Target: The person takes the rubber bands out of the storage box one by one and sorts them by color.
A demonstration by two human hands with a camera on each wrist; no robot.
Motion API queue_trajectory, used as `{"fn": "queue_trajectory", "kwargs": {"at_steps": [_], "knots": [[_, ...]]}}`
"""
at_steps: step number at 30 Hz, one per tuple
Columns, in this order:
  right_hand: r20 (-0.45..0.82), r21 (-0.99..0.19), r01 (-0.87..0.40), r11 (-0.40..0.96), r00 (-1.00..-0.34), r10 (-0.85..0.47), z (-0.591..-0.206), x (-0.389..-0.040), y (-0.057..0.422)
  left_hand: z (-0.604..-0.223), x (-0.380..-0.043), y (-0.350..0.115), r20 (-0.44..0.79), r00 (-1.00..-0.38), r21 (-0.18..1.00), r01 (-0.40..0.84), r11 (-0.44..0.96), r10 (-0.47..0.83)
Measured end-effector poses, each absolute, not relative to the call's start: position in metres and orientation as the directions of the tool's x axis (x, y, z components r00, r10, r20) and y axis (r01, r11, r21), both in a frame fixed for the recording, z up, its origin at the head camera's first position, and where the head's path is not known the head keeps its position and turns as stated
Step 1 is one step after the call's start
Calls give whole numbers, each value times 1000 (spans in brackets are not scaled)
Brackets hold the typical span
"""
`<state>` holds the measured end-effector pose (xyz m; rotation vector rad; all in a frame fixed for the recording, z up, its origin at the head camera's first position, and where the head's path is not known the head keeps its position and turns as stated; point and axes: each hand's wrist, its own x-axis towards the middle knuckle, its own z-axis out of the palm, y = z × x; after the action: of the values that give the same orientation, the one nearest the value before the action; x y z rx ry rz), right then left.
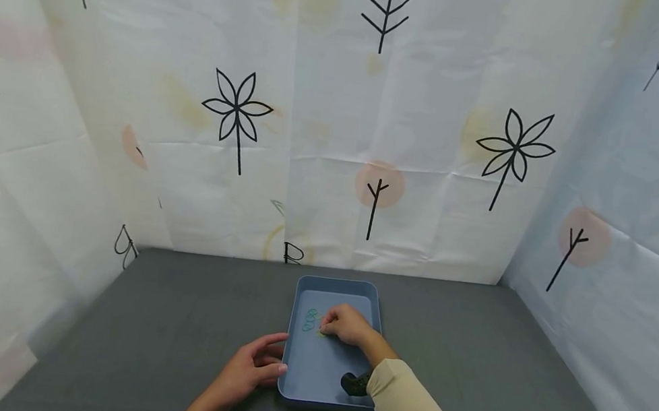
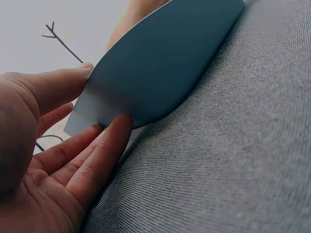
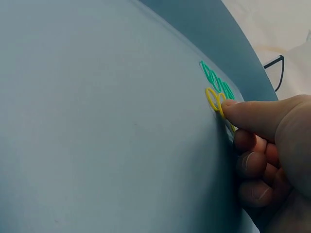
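Observation:
My right hand [image 1: 346, 324] reaches into a blue tray [image 1: 300, 382]. Its thumb and index finger pinch thin yellow loops [image 3: 212, 99], which look like a rubber band, close over the tray floor. Beside them on the floor lie green loops [image 1: 309, 320] of the same kind, plainer in the right wrist view, where more green loops [image 3: 219, 83] show past the thumb. At the tray's left side, my left hand [image 1: 253, 366] holds the wall, thumb at the rim and fingers against the outer face. The right hand's fingers partly cover the yellow loops.
A dark device [image 1: 354, 384] at the right wrist overlaps the tray's near right corner. The tray stands on a grey cloth-covered table [image 1: 202, 306]. White patterned curtains [image 1: 326, 130] enclose the back and both sides.

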<state>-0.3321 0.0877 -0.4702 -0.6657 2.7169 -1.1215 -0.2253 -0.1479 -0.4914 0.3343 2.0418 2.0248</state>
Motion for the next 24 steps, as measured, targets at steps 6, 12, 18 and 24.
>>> {"fn": "queue_trajectory", "kwargs": {"at_steps": [6,12,18,24], "knots": [[52,-741,-331,584,-895,-443,-472,-333,91,-492,-225,-148,-13,-945,1000,-8,16,327],[31,-819,-259,512,-911,-411,-471,-332,93,-492,-226,-147,-22,-945,1000,-14,27,326],[7,-870,-177,461,-938,-347,-467,-332,91,-491,-225,-147,-33,-942,999,-24,33,335],[57,-862,-206,463,-948,-314,-457,-333,92,-490,-225,-146,-33,-944,999,-22,37,329]]}}
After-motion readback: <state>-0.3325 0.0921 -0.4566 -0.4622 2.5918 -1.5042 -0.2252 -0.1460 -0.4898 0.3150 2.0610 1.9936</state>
